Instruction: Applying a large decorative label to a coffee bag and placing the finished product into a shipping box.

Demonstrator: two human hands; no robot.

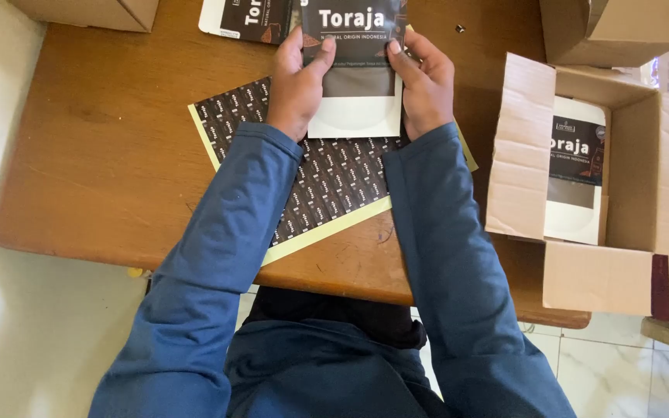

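Observation:
A flat pouch (pixel 356 77), black at the top and white at the bottom, is held upright over the wooden table (pixel 102 155). My left hand (pixel 297 81) grips its left edge with the thumb across the front. My right hand (pixel 426 83) grips its right edge the same way. Beneath the hands lies a sticker sheet (pixel 334 182), dark with small repeated labels and a pale yellow border.
An open cardboard box (pixel 644 193) at the right holds several similar pouches (pixel 576 166). Another pouch (pixel 245 19) lies at the table's far edge. More cardboard boxes sit at the top left (pixel 94 11) and top right (pixel 621 27). A small screw (pixel 460 29) lies near the far edge.

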